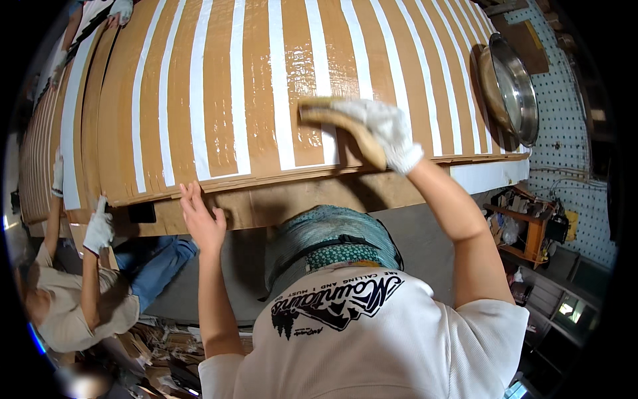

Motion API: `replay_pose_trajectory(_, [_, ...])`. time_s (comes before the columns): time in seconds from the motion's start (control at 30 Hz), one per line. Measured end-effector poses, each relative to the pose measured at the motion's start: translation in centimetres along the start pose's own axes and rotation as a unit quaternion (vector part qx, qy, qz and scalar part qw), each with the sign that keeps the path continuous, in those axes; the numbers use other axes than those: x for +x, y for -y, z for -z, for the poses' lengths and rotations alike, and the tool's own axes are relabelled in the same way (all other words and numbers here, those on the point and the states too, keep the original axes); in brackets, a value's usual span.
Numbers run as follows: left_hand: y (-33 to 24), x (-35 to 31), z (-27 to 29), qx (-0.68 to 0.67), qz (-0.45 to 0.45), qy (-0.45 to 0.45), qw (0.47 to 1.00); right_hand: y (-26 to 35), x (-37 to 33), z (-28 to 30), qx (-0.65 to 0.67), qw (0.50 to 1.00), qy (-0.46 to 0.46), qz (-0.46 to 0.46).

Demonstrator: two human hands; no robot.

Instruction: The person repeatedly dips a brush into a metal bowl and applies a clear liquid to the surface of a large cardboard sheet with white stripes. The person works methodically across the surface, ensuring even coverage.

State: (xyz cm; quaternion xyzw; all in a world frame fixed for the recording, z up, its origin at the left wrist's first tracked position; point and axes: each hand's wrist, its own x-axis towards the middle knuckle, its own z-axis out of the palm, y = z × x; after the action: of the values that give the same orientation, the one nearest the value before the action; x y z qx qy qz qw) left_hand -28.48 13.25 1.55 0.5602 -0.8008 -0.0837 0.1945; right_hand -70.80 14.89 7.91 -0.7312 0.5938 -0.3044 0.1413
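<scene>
A broad layer of brown cardboard sheets (259,100) with white stripes (279,86) covers the table; its brown bands shine as if wet. My right hand (385,130), in a white knitted glove, is closed around a wide brush (352,133) with a curved wooden body. The brush lies over the sheets near their front edge, slightly blurred, its far end pointing left. My left hand (201,216) is bare. Its fingers are stretched out, their tips at the front edge of the sheets, and it holds nothing.
A shiny metal basin (522,93) stands tilted at the right end. To the left a co-worker in a beige shirt (83,306) has gloved hands (100,229) at the neighbouring sheets; another gloved hand (121,10) shows far left. A wooden shelf (528,229) stands right.
</scene>
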Motion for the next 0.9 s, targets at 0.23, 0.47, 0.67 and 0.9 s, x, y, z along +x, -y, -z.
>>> replay_pose_trajectory(0.23, [-0.4,-0.6,0.0,-0.008,0.034,0.003,0.999,1.2,-1.6,5.6,-0.097,0.962,0.254,0.024])
replay_pose_trajectory(0.47, [-0.2,-0.7,-0.1,-0.037,0.033,-0.009,0.999,3.0,-4.2,3.4,-0.084,0.989,0.122,0.02])
replay_pose_trajectory(0.67, [0.0,-1.6,0.1,-0.035,0.046,-0.002,0.998,3.3,-3.2,6.2,-0.063,0.949,0.284,-0.122])
replay_pose_trajectory(0.9, [-6.7,-1.6,-0.7,-0.047,-0.137,-0.089,0.985,7.7,1.9,-0.1,-0.079,0.993,0.055,0.073])
